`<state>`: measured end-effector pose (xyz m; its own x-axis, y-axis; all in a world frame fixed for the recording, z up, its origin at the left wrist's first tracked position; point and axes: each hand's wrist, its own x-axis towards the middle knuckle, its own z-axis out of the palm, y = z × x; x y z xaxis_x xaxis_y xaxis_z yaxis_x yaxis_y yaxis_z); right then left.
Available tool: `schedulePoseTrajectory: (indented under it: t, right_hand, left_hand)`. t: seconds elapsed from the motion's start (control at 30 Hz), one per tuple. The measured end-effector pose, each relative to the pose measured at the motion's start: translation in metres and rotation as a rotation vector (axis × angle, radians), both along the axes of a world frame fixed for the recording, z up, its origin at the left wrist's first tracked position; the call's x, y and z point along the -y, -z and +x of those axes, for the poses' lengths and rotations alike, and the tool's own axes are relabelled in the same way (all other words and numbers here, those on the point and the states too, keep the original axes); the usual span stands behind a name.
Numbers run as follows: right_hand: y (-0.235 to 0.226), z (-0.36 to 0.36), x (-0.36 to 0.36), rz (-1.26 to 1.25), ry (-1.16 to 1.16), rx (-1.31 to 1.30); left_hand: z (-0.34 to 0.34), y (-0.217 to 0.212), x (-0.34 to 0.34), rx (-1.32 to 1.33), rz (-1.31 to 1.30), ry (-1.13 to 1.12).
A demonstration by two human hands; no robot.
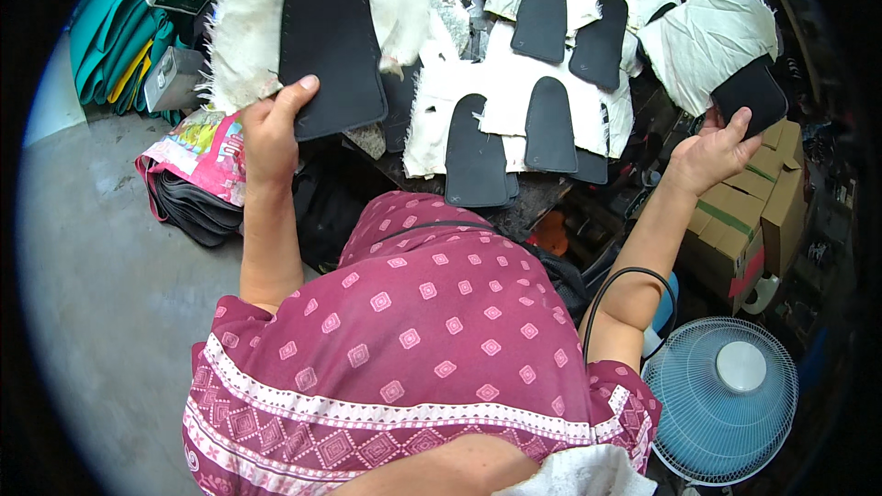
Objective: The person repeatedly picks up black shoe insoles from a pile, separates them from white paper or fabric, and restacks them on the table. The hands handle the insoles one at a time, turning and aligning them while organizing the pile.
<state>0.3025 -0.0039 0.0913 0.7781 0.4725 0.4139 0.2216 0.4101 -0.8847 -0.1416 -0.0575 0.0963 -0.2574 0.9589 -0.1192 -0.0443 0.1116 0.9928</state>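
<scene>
My left hand is raised and grips a black tongue-shaped leather piece backed by frayed cream cloth. The thumb lies on the black face. My right hand is out to the right and holds a second black piece by its lower edge. That piece is also joined to cream cloth. Between the hands, several more black pieces on cream cloth lie overlapping on a dark worktable.
A stack of dark sheets under a colourful printed bag sits on the grey floor at left, with teal fabric behind. Cardboard boxes stand at right. A light blue fan stands at lower right beside a black cable.
</scene>
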Motion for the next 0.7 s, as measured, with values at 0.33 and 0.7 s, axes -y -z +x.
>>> schedulePoseTrajectory:
  t: [0.33, 0.7]
  right_hand:
    - [0.114, 0.009, -0.035, -0.669, -0.532, 1.277]
    - [0.106, 0.023, -0.03, -0.532, -0.307, 0.99]
  left_hand:
    - [0.025, 0.065, -0.001, -0.005, -0.082, 0.341]
    - [0.017, 0.11, 0.002, -0.054, -0.282, 0.272]
